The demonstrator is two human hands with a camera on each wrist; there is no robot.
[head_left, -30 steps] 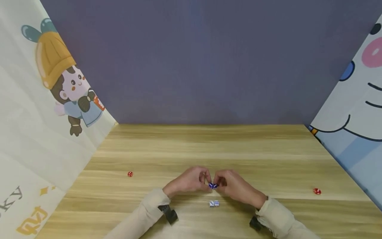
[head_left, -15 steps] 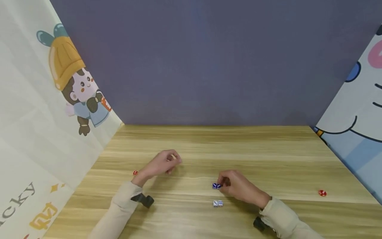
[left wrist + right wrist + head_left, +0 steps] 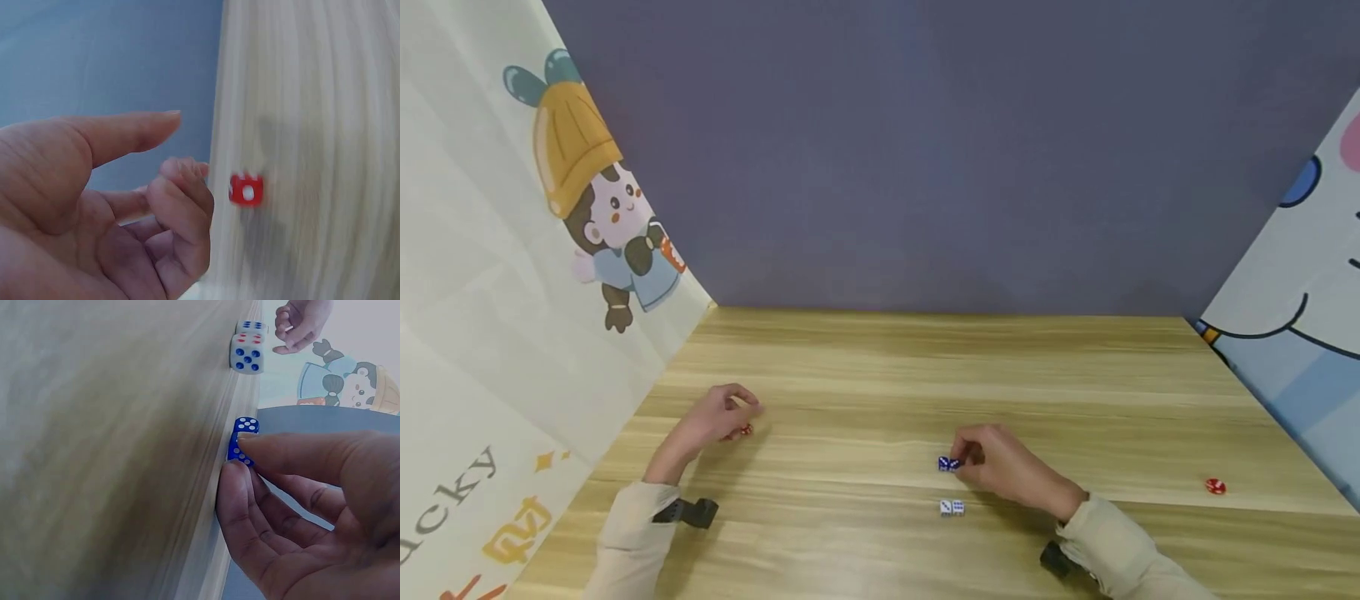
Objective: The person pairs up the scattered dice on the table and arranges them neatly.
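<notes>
A wooden table (image 3: 925,375) is seen from above, with a grey wall behind it and cartoon-printed cloths at either side. At about 5 o'clock from the table's middle, two blue dice (image 3: 949,464) lie side by side, and the right hand (image 3: 1000,467) is held against them, thumb and forefinger curled onto the nearer one in a light pinch. Just toward 6 o'clock of these, a pair of white dice (image 3: 952,507) sits untouched. At 9 o'clock, the left hand (image 3: 711,421) is loosely curled with nothing held; its fingertips (image 3: 187,169) are shown just beside a red die (image 3: 246,189), seemingly not yet touching. A second red die (image 3: 1215,486) lies well apart at 4 o'clock. Both forearms are covered by beige sleeves.

The dice are judged to be light, hard and smooth, so they are likely to roll or skid if nudged. Each is best taken by two opposite flat faces between thumb and forefinger, with gentle pressure.
</notes>
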